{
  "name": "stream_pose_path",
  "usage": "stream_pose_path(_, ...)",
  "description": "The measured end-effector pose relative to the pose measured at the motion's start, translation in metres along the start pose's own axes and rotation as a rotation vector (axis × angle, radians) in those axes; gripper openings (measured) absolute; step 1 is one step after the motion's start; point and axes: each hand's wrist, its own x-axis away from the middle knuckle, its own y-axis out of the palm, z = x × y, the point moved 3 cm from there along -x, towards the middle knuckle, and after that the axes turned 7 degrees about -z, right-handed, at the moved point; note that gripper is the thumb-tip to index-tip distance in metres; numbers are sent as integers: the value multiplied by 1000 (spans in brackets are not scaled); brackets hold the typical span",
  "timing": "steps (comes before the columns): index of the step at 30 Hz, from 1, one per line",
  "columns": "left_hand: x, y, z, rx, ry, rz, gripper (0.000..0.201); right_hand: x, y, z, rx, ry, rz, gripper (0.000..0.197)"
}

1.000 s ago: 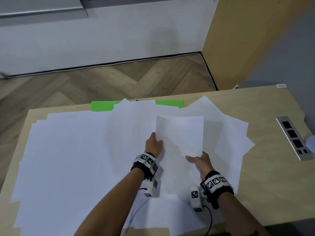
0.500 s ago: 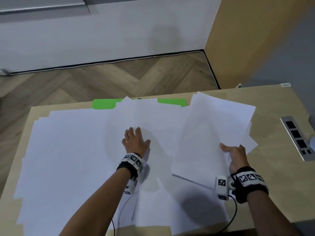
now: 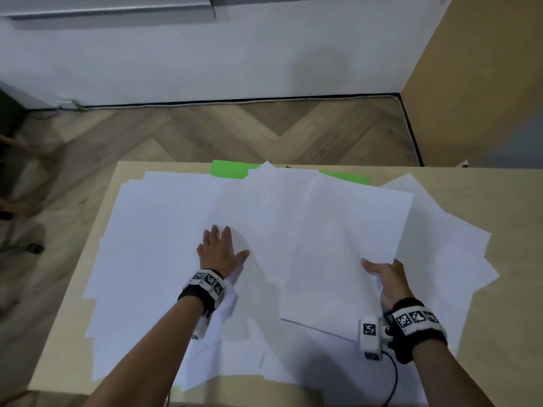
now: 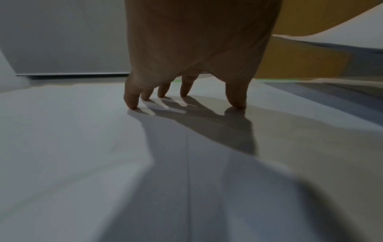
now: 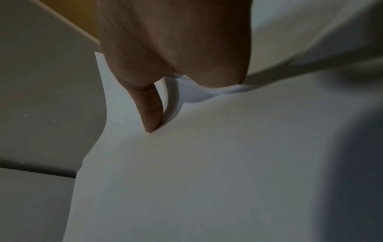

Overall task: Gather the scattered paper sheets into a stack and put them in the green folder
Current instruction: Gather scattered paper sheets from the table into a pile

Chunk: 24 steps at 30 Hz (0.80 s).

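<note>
Currently, white paper sheets lie scattered and overlapping across most of the light wooden desk, some overhanging its near edge. The flat bright-green folder sits at the far edge of the desk, largely buried: only two green strips of it show beyond the far edges of the sheets.

Left hand: palm down on the scattered sheets near the middle of the desk, fingers straight and spread wide, thumb out to the side. In the left wrist view the fingertips and thumb touch the paper surface; nothing is gripped.

Right hand: pinches the near right edge of one large white sheet, thumb on top, remaining fingers beneath the paper and out of sight. In the right wrist view the thumb presses into the sheet and the paper buckles around it. The held sheet is raised off the layer below at its near edge, casting a dark shadow line along that edge, and slopes away toward the folder.

Each forearm carries a black wristband with printed square markers and a small white camera block; a thin black cable trails from the right unit. Herringbone wood floor beyond the desk.
</note>
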Motion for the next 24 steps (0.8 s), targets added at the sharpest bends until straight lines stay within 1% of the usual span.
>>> stream_pose_path(1,7,4,0,4,-1,-31,94,-2,6,9,7,7,-23,92)
stream_pose_path(2,13,8,1,14,-9,-58,101,-4,11,17,8,17,-35,95)
stream_pose_path(3,17,11,3,13,-17,-72,107,-4,17,25,20,26,-54,84)
stream_pose_path(5,21,17,7,-5,-31,-76,112,8,35,32,85,58,-82,52)
stream_pose_path(6,21,19,8,-8,-34,-77,111,13,43,36,111,62,-85,42)
stream_pose_path(7,20,21,9,-13,-33,-78,109,16,48,41,140,65,-99,38)
stream_pose_path(9,19,22,8,-3,-16,-56,98,21,58,52,182,79,-111,38)
stream_pose_path(10,18,20,6,22,9,-26,87,23,62,57,197,89,-107,40)
stream_pose_path(12,16,12,-2,103,85,77,55,26,68,66,224,100,-112,48)
stream_pose_path(13,15,6,-10,134,96,123,44,26,71,69,234,100,-117,50)
stream_pose_path(14,13,0,-20,142,71,160,42,27,73,71,239,107,-117,49)
stream_pose_path(15,12,-6,-32,139,10,183,49,28,76,72,240,108,-127,47)
stream_pose_path(17,9,-14,-61,161,-184,183,73,30,81,71,233,101,-137,45)
stream_pose_path(19,6,-17,-90,207,-362,151,96,32,86,69,239,96,-155,43)
stream_pose_path(20,6,-18,-102,235,-427,131,105,33,90,69,250,94,-165,43)
stream_pose_path(22,4,-18,-120,264,-497,106,116,34,99,69,271,83,-194,43)
stream_pose_path(24,2,-23,-130,237,-507,118,123,36,110,69,282,75,-226,41)
